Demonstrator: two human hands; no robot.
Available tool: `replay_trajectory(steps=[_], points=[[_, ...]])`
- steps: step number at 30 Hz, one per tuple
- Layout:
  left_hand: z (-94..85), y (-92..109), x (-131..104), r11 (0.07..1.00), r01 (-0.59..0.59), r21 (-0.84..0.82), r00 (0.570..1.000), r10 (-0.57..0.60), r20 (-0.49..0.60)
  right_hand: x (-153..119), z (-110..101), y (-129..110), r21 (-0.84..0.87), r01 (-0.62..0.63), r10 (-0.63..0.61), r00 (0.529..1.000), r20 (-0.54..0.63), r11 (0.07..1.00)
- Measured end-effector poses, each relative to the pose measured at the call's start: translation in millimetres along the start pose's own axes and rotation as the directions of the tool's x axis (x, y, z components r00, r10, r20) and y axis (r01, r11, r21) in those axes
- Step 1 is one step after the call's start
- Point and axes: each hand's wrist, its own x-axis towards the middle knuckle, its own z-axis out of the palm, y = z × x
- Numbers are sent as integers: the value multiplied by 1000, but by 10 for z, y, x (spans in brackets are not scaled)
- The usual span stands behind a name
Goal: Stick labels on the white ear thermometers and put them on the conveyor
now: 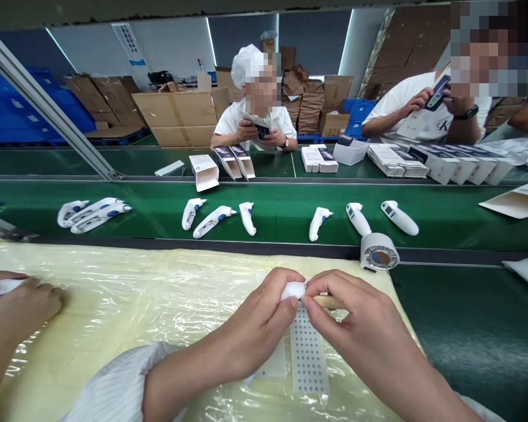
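Note:
My left hand point(264, 325) is wrapped round a small white plastic piece point(294, 290), whose rounded end shows between thumb and forefinger. Touching the right side of that piece is my right hand point(361, 319), its thumb and forefinger pinched together, with a thin tan stick point(330, 302) held across its palm side. The pinched fingertips hide whatever small thing may be between them. Beneath both hands, a pale sheet with rows of small grey dots point(308, 357) lies on the yellow plastic-covered table point(127, 293). Another pale sheet point(275, 360) lies to its left, partly under my left wrist.
White thermometer-like devices point(320, 224) lie on the green conveyor point(281, 205) beyond the table. A tape roll point(379, 252) stands at the table's back edge. Another person's hands point(35, 299) work at the left. Two people sit opposite, near white boxes point(396, 160).

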Motion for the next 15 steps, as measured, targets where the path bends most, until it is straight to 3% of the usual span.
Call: replay_trajectory(steps=[5, 8, 10, 15], points=[[-2, -63, 13, 999, 8, -39, 1000, -8, -10, -107, -179, 105, -263, 143, -171, 981, -88, 954], [-61, -100, 254, 999, 18, -33, 995, -21, -100, -201, -334, 161, -317, 148, -222, 952, -210, 937], [-113, -108, 615, 999, 49, 10, 983, -46, -179, -241, -406, 150, -274, 106, -181, 948, -262, 956], [-217, -59, 1877, 982, 107, 155, 946, -52, -320, -233, -415, 78, -201, 45, -107, 946, -306, 979]])
